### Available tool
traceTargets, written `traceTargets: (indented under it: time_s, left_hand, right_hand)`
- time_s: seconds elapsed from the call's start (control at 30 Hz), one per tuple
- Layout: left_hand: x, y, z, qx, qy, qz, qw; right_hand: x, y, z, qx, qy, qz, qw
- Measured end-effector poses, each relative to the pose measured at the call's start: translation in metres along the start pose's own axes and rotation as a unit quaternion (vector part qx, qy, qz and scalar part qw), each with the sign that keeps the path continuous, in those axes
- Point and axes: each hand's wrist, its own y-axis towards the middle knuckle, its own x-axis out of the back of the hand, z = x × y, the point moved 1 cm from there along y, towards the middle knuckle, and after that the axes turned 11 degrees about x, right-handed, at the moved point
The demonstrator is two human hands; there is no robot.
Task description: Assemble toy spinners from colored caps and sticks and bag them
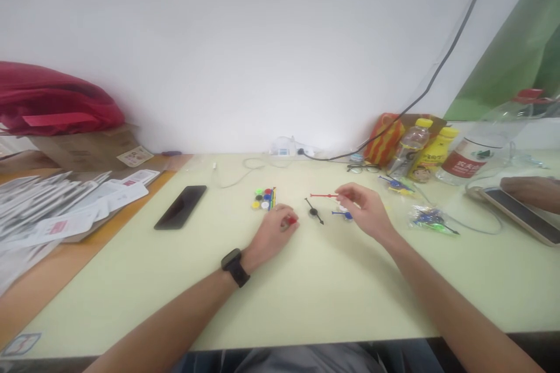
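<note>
My left hand, with a dark watch on the wrist, is closed around a small red round piece just over the table. In the fingertips of my right hand is a thin red arrow-shaped pointer, its length extending to the left. Between my hands a black arrow pointer lies on the table with a round part at its middle. A blue pointer lies partly hidden under my right hand. Beyond my left hand sit several coloured discs beside a row of narrow coloured pieces.
A phone lies on the left, near piled paper packets. Bagged coloured parts rest on the right. Bottles and a large jug stand behind. Another person's hand is over a phone at far right.
</note>
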Motion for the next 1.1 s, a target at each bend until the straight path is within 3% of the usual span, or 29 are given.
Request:
traceTargets:
  time_s: [0.1, 0.2, 0.5, 0.67, 0.87, 1.1]
  left_hand:
    - [0.0, 0.001, 0.003, 0.004, 0.003, -0.01, 1.0]
    - [0.0, 0.001, 0.004, 0.014, -0.005, -0.015, 1.0]
    - [-0.001, 0.002, 0.001, 0.062, -0.092, -0.023, 0.994]
    - [-0.003, 0.004, 0.004, 0.065, -0.117, -0.002, 0.991]
    - [-0.002, 0.002, -0.001, 0.079, -0.167, 0.004, 0.983]
    - [-0.004, -0.004, -0.007, 0.08, -0.254, 0.058, 0.962]
  right_hand:
    - [-0.017, -0.005, 0.009, -0.049, 0.138, 0.046, 0.988]
    - [-0.037, -0.012, 0.017, -0.062, 0.211, 0.086, 0.972]
    - [-0.071, -0.018, 0.006, -0.08, 0.267, 0.093, 0.956]
    - [-0.071, -0.015, -0.004, -0.081, 0.261, 0.055, 0.96]
    - [-0.052, -0.006, -0.007, -0.109, 0.218, 0.005, 0.97]
    - [-0.042, -0.015, 0.011, -0.055, 0.257, 0.088, 0.961]
